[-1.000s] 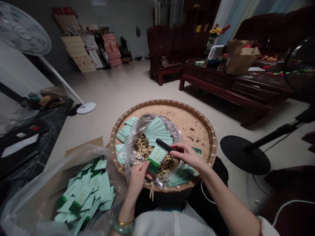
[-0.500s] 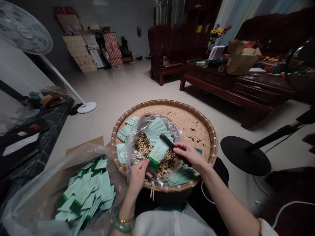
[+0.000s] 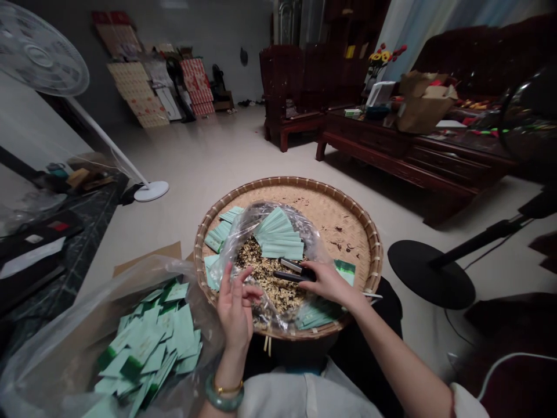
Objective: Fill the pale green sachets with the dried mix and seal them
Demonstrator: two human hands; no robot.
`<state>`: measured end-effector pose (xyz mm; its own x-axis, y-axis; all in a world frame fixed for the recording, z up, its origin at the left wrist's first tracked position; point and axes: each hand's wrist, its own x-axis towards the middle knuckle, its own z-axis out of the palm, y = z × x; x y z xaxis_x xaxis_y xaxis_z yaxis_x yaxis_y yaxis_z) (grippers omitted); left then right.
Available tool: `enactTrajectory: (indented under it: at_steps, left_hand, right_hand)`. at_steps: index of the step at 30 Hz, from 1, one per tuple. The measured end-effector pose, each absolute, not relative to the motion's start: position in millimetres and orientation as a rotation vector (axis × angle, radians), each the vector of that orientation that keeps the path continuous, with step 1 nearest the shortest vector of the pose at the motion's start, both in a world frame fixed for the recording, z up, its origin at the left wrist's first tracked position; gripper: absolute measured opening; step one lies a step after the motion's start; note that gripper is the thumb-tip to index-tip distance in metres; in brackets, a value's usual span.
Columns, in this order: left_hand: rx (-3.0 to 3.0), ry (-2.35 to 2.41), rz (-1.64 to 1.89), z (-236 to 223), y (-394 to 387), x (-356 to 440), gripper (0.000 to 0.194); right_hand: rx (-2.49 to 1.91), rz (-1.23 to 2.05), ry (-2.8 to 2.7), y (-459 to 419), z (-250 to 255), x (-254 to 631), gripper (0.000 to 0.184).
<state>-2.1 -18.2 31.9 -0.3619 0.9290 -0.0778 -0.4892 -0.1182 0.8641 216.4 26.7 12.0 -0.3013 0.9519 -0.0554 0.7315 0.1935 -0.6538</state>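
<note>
1. I have one right grip (image 3: 329, 283) closed around one two-armed black tool (image 3: 289, 277), over one bag (image 3: 314, 235) of dried flakes (image 3: 256, 260).
2. My one left grip (image 3: 236, 306) is released, fingers loose.
3. One round tray (image 3: 342, 212) carries the bag.

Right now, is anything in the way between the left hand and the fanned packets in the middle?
Nothing visible blocks the left hand from the fanned packets; only loose flakes lie between. The black tool in the right hand is further right.

Dim, uneven light; back wall (image 3: 243, 29) murky. Glare on clear bag (image 3: 231, 237), left half of tray (image 3: 319, 200). Shadow beneath table (image 3: 369, 132). Fan (image 3: 40, 56) skewed by lens.
</note>
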Motion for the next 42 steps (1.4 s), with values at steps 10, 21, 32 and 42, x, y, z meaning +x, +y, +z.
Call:
enactTrajectory:
  at_steps: [10, 21, 32, 42]
  left_hand:
    - [0.833, 1.187, 1.436, 11.5, -11.1, -1.2, 0.036]
    - [0.855, 1.194, 1.408, 3.6, -16.9, -1.0, 0.034]
    - [0.623, 1.086, 1.279, 8.1, -10.6, -4.5, 0.061]
    - [0.736, 1.266, 1.322, 12.2, -11.8, 5.7, 0.049]
  right_hand:
    - [-1.644, 0.322, -2.089, 56.7, 7.0, 195.4, 0.033]
    - [-1.494, 0.381, -2.028, 60.5, -15.7, 194.8, 0.026]
    - [-1.043, 0.642, -1.745, 20.7, 22.7, 180.5, 0.023]
    - [-1.230, 1.037, -1.323, 5.8, 16.2, 169.4, 0.043]
